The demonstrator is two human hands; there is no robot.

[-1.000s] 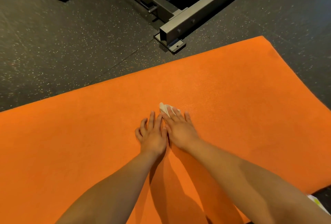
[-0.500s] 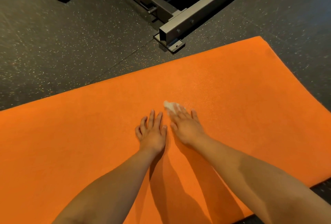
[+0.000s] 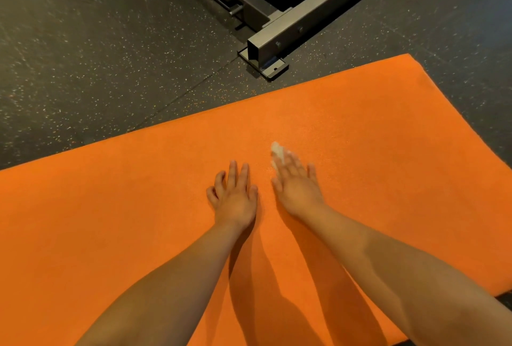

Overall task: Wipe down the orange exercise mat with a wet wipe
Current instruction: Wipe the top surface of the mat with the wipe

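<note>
White wipe (image 3: 278, 151) under flat right hand (image 3: 297, 187) slid away from flat left hand (image 3: 235, 196).

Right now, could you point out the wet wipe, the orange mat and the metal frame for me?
wet wipe (image 3: 277, 149): head view, its white crumpled end.
orange mat (image 3: 110, 207): head view, bare surface on the left.
metal frame (image 3: 310, 23): head view, side of the grey beam.

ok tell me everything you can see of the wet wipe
The wet wipe is a small white crumpled wad, slightly blurred. Most of it is hidden under the straight fingers of the right hand, which press it onto the orange mat; only its far end pokes out past the fingertips. The left hand, flat on the mat beside it, does not touch it.
</note>
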